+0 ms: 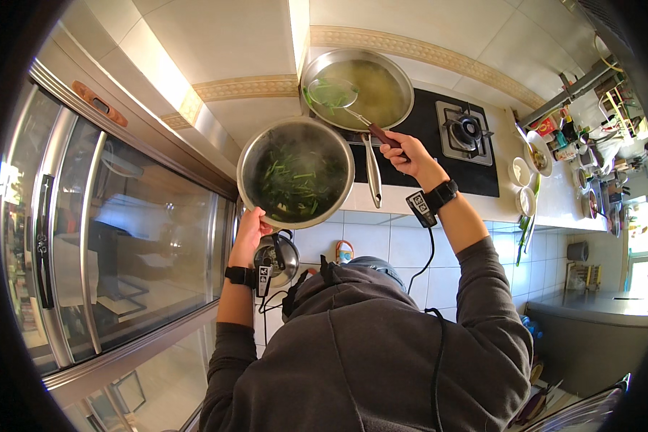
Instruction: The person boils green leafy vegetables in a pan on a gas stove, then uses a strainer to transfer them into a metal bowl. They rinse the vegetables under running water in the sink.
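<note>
My left hand (250,230) grips the near rim of a round metal basin (255,153), which is tilted slightly. Inside the basin lie cut green vegetables (291,180), with steam rising from them. My right hand (409,153) is closed around the brown handle of a mesh skimmer (345,92). Some greens rest in the skimmer's mesh, over the left side of a wide metal pan (408,86). Pale yellow-green liquid (378,86) fills the pan, and its long metal handle (374,173) points toward me.
A bare gas burner (468,131) sits right of the pan on the black cooktop (425,147). Small white bowls (520,171) and a plate (544,162) stand farther right. Below the basin is a metal pot (288,258). A glass sliding door (151,230) borders the left side.
</note>
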The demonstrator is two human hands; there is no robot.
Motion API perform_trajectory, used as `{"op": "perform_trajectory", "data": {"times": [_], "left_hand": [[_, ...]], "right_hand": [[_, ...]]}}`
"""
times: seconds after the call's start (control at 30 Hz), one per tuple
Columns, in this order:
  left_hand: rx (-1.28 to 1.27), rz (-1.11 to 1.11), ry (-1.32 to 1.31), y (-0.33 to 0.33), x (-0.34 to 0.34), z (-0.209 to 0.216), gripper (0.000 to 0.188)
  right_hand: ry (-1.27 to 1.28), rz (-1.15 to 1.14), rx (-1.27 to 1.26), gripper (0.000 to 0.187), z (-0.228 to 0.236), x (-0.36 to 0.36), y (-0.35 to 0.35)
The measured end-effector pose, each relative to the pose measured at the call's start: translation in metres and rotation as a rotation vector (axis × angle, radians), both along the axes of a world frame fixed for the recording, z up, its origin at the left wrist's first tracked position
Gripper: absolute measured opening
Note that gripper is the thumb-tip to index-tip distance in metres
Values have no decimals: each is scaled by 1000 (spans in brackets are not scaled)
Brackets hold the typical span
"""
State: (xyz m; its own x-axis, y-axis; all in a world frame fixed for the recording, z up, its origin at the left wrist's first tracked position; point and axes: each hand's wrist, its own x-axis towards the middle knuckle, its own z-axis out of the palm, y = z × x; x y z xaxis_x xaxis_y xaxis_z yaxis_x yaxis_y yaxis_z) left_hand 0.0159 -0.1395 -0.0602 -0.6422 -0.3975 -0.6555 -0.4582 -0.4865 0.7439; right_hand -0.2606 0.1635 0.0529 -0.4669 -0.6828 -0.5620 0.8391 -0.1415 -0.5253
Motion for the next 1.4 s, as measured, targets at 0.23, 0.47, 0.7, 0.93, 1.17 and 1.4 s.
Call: {"op": "perform_trajectory", "data": {"times": [0.23, 0.47, 0.7, 0.93, 1.17, 1.4], "left_hand": [[6, -4, -33, -5, -1, -6, 9], [2, -7, -25, -4, -1, -1, 9], [34, -44, -16, -8, -2, -4, 9], [-6, -58, -50, -9, -3, -8, 16], [5, -61, -37, -9, -2, -8, 16], [25, -44, 6, -10, -4, -14, 14]], "right_hand": [[94, -117, 44, 21, 8, 3, 11], [489, -207, 76, 37, 60, -4, 39], [302, -231, 185, 25, 31, -3, 41], [366, -274, 112, 32, 38, 15, 55], [283, -280, 160, 36, 21, 28, 48], [323, -309, 90, 38, 23, 34, 63]]}}
